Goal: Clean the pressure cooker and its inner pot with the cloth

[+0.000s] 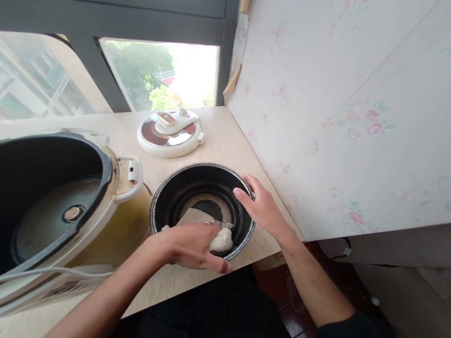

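A dark round inner pot [238, 212] stands on the light wooden counter, with a pale worn ring on its bottom. My left hand [196, 246] reaches over the near rim and is closed on a light grey cloth [221, 240]. Part of that cloth lies against the inside of the pot; the left fingertips are hidden. My right hand [262, 206] grips the pot's right rim, thumb on the inner side and fingers outside.
To the left stands the large open cooker body [124, 180], a white cord [55, 269] across its front. A white lid with a shiny top [172, 134] lies behind the pot. A flower-patterned wall [324, 93] rises at the right, and windows [165, 71] are at the back.
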Available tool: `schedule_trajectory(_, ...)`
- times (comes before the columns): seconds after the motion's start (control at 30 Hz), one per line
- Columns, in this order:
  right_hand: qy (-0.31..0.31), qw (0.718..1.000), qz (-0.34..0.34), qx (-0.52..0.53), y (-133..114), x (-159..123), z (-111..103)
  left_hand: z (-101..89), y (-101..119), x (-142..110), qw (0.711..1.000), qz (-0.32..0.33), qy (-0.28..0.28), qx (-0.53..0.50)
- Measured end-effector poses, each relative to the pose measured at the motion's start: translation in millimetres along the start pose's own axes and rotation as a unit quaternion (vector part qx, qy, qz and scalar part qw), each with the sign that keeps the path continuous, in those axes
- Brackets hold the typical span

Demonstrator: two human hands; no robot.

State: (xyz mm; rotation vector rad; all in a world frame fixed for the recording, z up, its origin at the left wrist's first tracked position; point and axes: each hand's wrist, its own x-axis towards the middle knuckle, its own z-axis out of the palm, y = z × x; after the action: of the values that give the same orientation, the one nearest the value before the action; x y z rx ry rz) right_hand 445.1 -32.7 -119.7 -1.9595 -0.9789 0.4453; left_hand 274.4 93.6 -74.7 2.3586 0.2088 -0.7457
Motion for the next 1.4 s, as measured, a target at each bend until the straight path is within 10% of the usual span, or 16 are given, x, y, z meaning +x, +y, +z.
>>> schedule_trajectory(0.43,0.132,0.956,0.156,0.212,29.5,-33.2,24.1,9.2,39.0,44.3,0.995,0.006,0.086,-0.045)
schedule_trajectory(0.83,-0.051,0.97,0.066,0.228,19.6,3.6,-2.8,16.3,19.6,-8.0,0.998,0.061,-0.018,0.004)
schedule_trajectory(1.4,-0.103,0.987,0.008,0.123,16.1,55.0,-4.6,28.5,24.9,-21.1,0.985,0.058,0.105,0.122)
